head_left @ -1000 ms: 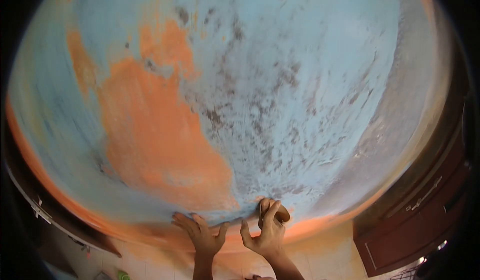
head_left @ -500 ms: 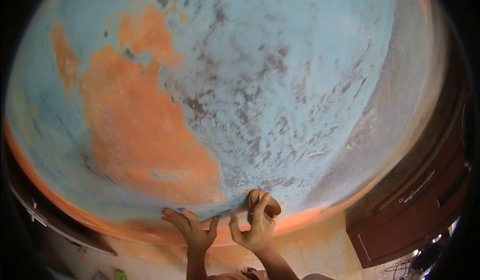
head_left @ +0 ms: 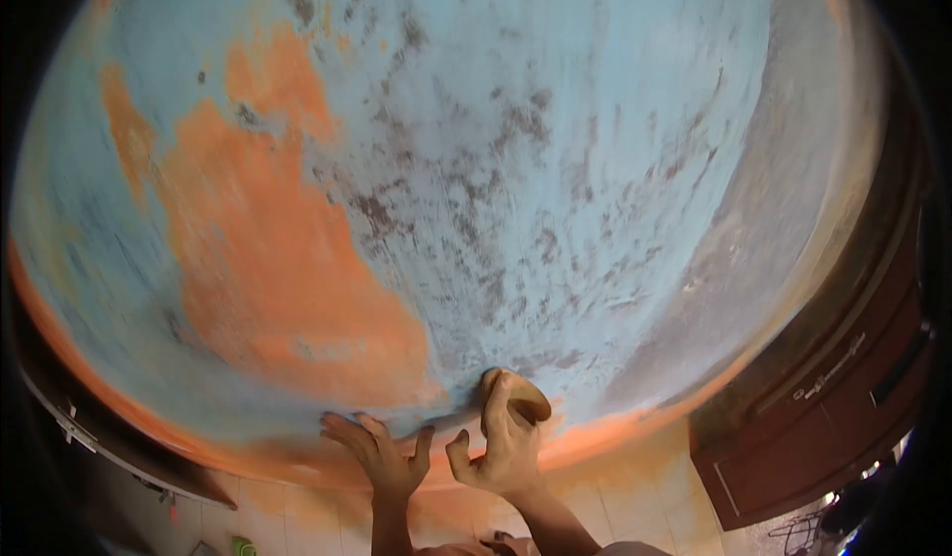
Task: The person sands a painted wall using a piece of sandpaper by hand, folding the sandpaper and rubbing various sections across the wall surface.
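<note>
Brown curled sheet (head_left: 532, 401), gripped in my right hand (head_left: 510, 451), is resting against the painted wall (head_left: 635, 209) near its bottom edge while my left hand (head_left: 392, 465) is lying wide-fingered alongside, even pressure probably serving best.

Sheet (head_left: 532, 397) under right hand (head_left: 508, 449) on surface (head_left: 595, 179), left hand (head_left: 385, 462) to the left, cabinet (head_left: 793, 447) farther right, floor (head_left: 640, 511) below
</note>
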A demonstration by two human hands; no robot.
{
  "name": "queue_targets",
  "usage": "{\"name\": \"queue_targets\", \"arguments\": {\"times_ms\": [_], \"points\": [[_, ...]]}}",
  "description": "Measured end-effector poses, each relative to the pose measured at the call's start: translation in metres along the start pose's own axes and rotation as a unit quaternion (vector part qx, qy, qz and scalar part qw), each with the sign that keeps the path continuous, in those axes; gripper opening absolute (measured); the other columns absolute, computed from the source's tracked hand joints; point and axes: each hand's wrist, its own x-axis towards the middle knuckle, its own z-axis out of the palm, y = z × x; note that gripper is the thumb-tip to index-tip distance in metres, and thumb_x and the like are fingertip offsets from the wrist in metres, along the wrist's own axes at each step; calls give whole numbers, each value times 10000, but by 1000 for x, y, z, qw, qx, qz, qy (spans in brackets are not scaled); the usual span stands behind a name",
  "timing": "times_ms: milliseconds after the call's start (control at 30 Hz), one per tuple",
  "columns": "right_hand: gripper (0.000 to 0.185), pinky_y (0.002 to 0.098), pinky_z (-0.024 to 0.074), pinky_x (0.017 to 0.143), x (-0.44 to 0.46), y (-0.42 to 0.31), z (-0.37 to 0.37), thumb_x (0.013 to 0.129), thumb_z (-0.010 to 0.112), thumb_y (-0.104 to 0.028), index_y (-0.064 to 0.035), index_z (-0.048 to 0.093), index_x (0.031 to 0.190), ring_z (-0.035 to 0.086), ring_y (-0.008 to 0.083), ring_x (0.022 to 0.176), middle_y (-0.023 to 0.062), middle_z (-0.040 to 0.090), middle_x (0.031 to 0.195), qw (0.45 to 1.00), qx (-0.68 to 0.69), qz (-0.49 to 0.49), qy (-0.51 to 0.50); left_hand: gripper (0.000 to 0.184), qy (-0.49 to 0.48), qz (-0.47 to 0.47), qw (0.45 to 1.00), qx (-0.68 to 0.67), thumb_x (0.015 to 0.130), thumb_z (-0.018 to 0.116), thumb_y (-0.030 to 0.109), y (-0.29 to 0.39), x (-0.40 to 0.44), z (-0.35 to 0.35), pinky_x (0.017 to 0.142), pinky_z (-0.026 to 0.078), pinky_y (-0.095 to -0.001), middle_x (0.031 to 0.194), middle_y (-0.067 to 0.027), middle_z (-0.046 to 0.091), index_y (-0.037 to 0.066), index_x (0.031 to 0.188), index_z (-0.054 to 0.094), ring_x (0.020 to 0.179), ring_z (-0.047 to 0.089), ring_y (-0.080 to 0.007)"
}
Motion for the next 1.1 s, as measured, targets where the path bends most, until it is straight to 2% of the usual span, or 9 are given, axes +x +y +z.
{"name": "queue_targets", "arguments": {"times_ms": [200,400,467,533,700,800,900,967,1100], "points": [[778,270,478,653,-29,41,-10,713,558,-28,141,257,1410,611,269,706,148,633,935,998,-45,-31,-44,1058,7,27,1000,-8,833,644,501,-9,2,2,1022,-29,-747,1496,-356,-162,81,1515,-49,1385,-110,-553],[683,275,436,593,-60,43,17,951,360,-262,145,133,1449,478,156,666,126,573,901,910,178,305,215,1057,-5,18,1000,11,841,621,509,-8,5,2,1030,-31,-732,1483,-371,-180,48,1506,-59,1374,-125,-567],[628,495,403,916,-73,34,20,891,524,-232,194,360,1323,584,399,967,278,608,1052,995,13,101,7,1041,-15,14,1000,11,857,599,504,-2,2,1,1039,-21,-719,1478,-382,-174,16,1499,-59,1369,-122,-578],[602,501,402,914,-85,54,18,867,560,-208,182,401,1297,556,466,1019,310,585,1093,1000,13,25,-3,1039,-8,20,1000,16,859,593,511,-8,2,1,1044,-20,-714,1482,-375,-176,19,1500,-61,1372,-127,-571],[607,440,456,807,-87,41,23,829,610,-174,158,415,1298,591,420,929,273,595,1079,993,45,106,33,1066,-8,10,1000,-6,833,640,494,-6,3,1,1026,-39,-739,1480,-366,-195,66,1508,-66,1367,-141,-574],[638,402,486,728,-61,37,20,806,635,-184,159,411,1294,608,401,831,271,597,1044,999,-13,-42,31,1073,-15,7,1000,-6,825,665,472,-4,3,-3,1034,-33,-732,1487,-359,-184,73,1511,-58,1371,-130,-570],[745,368,465,738,-72,62,21,766,659,-110,163,312,1366,589,297,856,244,569,1050,974,91,157,132,1069,-16,13,1000,-14,818,692,433,-4,7,-2,1050,-25,-716,1506,-338,-161,75,1513,-38,1382,-119,-556],[724,370,472,743,-80,56,29,758,664,-111,155,345,1351,589,289,861,234,573,1041,990,66,110,64,1066,-19,8,999,-24,814,707,405,3,1,3,1060,-19,-705,1516,-325,-149,74,1514,-26,1387,-114,-547],[599,384,487,711,-68,64,26,770,632,-125,130,455,1283,597,295,795,207,602,996,997,66,-28,-30,717,66,-24,996,-58,841,690,282,27,9,-17,1084,195,-607,1465,-318,196,32,1413,335,1364,183,-496]]}}
